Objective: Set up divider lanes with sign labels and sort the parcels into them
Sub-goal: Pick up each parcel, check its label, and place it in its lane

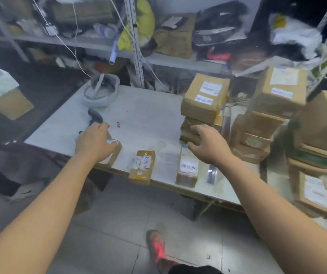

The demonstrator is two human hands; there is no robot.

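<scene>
Three small cardboard parcels line the front edge of the white table [144, 115]. My left hand [94, 143] lies over the leftmost parcel [113, 155], fingers curled on its top. The middle parcel [142, 167] carries a handwritten label, and so does the right parcel [187, 169]. My right hand [208, 145] grips the lowest box of a stack [204, 101] behind the right parcel; the stack's top box bears a handwritten label too. The picture is blurred.
More cardboard boxes [261, 125] are piled at the table's right end and beside it. A grey helmet [100, 90] and a black scanner [95, 116] lie at the back left. A clear stand [213, 176] sits near the front edge. Cluttered shelves [158, 58] stand behind.
</scene>
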